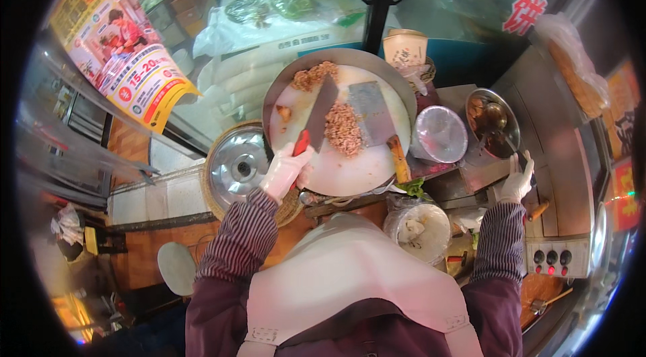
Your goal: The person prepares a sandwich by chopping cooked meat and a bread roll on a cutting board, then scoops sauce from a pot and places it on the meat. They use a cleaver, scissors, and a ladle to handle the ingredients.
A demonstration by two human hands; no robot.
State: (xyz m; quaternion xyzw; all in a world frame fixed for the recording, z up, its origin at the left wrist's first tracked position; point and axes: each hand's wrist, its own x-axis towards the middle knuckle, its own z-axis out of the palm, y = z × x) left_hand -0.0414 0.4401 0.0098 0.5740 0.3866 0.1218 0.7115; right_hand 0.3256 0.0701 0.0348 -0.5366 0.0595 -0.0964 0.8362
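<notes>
My gloved left hand grips the red handle of a knife, its broad blade lying over a round white cutting board with a raised metal rim. Chopped meat is heaped right of the blade, and a second pile sits at the board's far edge. A cleaver with a worn yellow handle rests on the board's right side. My gloved right hand is at the handle end of a ladle in a metal bowl of dark braising liquid; whether its fingers close on the handle cannot be told.
A plastic-lined tub stands between board and bowl. Paper cups are behind it. A lined waste bin is below the board, a metal lid to its left. A control panel is at right; glass rises beyond.
</notes>
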